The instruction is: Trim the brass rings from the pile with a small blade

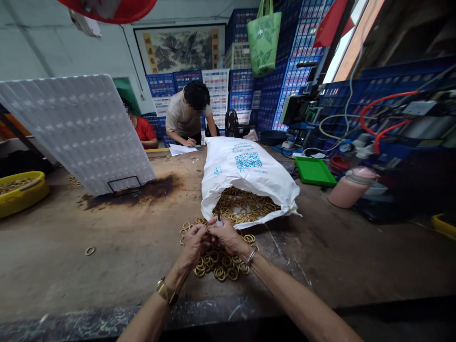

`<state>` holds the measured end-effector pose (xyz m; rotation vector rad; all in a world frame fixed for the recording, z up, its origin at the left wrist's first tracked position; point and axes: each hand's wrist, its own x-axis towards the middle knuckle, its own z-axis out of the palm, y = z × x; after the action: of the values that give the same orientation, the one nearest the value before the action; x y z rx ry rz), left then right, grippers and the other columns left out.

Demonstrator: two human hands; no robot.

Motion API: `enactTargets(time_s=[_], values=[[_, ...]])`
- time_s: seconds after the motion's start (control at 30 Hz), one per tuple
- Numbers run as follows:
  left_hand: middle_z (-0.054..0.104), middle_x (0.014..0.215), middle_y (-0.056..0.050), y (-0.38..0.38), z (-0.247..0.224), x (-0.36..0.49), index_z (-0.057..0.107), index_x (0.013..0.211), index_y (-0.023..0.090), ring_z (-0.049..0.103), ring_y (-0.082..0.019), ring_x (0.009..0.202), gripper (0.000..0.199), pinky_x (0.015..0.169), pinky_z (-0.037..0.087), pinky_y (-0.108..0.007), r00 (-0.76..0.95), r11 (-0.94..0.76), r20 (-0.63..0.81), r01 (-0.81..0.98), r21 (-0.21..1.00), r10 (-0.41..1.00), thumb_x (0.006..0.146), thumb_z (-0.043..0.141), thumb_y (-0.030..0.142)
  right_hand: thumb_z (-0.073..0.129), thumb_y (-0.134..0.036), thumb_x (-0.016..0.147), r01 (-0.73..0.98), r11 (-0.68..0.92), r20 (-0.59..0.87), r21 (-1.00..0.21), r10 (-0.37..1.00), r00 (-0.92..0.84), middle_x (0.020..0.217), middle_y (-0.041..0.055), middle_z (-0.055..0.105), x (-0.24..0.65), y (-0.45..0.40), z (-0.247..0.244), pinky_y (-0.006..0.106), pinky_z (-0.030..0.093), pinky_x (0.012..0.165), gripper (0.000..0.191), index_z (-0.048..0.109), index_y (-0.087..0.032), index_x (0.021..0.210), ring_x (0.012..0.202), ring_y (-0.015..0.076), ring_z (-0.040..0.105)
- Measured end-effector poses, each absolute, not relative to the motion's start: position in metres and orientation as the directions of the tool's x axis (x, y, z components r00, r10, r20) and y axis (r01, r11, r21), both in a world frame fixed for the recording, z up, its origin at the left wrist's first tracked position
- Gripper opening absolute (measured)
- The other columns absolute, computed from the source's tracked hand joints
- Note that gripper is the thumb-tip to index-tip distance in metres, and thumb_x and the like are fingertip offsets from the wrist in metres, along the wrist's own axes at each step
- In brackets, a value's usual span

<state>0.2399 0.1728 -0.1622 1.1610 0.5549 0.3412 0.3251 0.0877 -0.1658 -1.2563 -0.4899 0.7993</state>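
Note:
My left hand [195, 241] and my right hand [230, 236] meet over a heap of brass-coloured rings [221, 266] on the table. A small tool with a dark, narrow tip and a pale body [219, 222] pokes up from my right hand's closed fingers; its exact kind is unclear. The left fingers are pinched together against the right ones, and what they grip is hidden. Just beyond my hands lies a white woven sack [228, 161] with blue print, its mouth facing me and more rings inside. One loose ring [90, 251] lies apart at the left.
A ribbed translucent panel [78, 128] leans on a black wire stand [124, 185]. Rings fill a yellow basin [35, 187] at far left. A green tray [315, 171] and pink bottle [352, 187] stand right. Across the table, a person [188, 114] writes on paper.

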Motion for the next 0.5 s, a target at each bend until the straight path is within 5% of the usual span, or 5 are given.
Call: enactTargets(time_s=[0.13,0.27,0.37,0.5], values=[[0.05,0.061,0.003,0.175,-0.168,0.24,0.049,0.074,0.014,0.049,-0.009,0.05,0.04,0.048,0.04,-0.021,0.729,0.205,-0.206,0.092,0.974,0.652,0.06,0.064,0.048,0.056,-0.033,0.065,0.101,0.057,0.114,-0.993,0.633,0.765,0.066,-0.0014,0.051,0.335,0.081,-0.172,0.019,0.037,0.049,0.023,0.053,-0.015,0.078,0.053,0.0096,0.046],[0.054,0.068,-0.002,0.184,-0.175,0.236,0.057,0.074,0.014,0.051,-0.013,0.062,0.025,0.059,0.044,-0.027,0.745,-0.335,0.12,0.145,0.931,0.656,0.066,0.056,0.038,0.045,-0.036,0.076,0.442,-0.108,0.33,-0.89,0.516,0.79,0.064,-0.0002,0.05,0.353,0.045,-0.176,0.021,0.036,0.056,0.022,0.053,-0.016,0.071,0.058,0.0116,0.045],[0.058,0.079,-0.006,0.195,-0.183,0.239,0.061,0.078,0.015,0.055,-0.018,0.074,0.025,0.068,0.045,-0.032,0.732,-0.564,0.292,0.15,0.812,0.615,0.067,0.055,0.037,0.04,-0.042,0.083,0.541,-0.296,0.393,-0.787,0.436,0.81,0.069,0.002,0.054,0.373,0.003,-0.185,0.023,0.037,0.061,0.029,0.054,-0.017,0.077,0.062,0.014,0.049],[0.059,0.087,-0.011,0.215,-0.19,0.263,0.057,0.097,0.012,0.057,-0.021,0.075,0.047,0.065,0.048,-0.035,0.647,-0.553,0.329,0.172,0.815,0.687,0.063,0.06,0.046,0.04,-0.047,0.082,0.43,-0.476,0.31,-0.767,0.311,0.898,0.084,0.0064,0.06,0.408,-0.044,-0.208,0.025,0.041,0.066,0.037,0.052,-0.018,0.101,0.071,0.0195,0.057]])
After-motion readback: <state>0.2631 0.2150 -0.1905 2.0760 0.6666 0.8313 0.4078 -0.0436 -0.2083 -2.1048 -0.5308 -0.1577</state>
